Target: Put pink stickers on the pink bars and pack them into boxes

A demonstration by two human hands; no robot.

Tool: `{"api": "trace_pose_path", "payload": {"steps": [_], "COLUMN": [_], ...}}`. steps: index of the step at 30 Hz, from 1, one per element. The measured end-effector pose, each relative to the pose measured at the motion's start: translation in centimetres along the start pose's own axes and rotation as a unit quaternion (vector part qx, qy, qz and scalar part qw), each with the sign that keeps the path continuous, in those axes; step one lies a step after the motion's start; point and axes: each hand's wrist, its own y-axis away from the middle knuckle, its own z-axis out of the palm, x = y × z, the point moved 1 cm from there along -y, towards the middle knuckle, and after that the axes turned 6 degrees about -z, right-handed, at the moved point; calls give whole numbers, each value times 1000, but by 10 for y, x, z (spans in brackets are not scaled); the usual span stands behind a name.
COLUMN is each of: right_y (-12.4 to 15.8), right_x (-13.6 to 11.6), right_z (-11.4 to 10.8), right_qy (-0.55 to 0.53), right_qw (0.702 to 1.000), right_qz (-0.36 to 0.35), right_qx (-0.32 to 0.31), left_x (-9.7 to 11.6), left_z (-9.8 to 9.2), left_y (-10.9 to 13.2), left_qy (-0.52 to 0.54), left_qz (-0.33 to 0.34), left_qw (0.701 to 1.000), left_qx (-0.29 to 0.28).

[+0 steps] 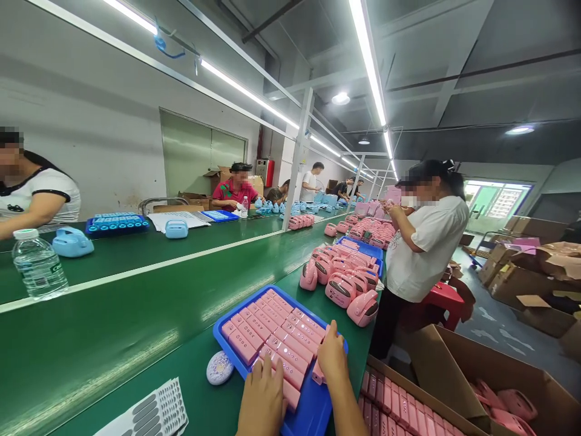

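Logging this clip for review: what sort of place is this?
Most likely a factory assembly line: long green workbenches, a blue tray of pink plastic parts, cardboard cartons, and workers along the bench.

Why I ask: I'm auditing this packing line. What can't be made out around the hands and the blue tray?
All in the head view:
Left hand: the bottom edge cuts off its wrist.
Right hand: its fingers cover part of the pink piece beside it.
Blue tray: the bottom edge cuts off its near end.
Pink bars: the hands cover some, and their markings are too small to read.
Speckled oval object: too small to identify.
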Motion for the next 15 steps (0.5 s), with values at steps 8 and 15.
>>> {"api": "trace_pose_path", "payload": {"steps": [8, 15], "right_y": [53, 93], "right_x": [24, -1], "right_z": [0, 17], "right_qy": [-84, -26], "right_qw": [996, 995], "right_qz": [-9, -27], "right_qx": [-39, -90], "left_x": [-19, -35], "left_z": [39, 30], "left_y": [-20, -16], "left_qy": [13, 4], "left_qz": [109, 106], "left_qw": [992, 989], "left_qx": [62, 103]}}
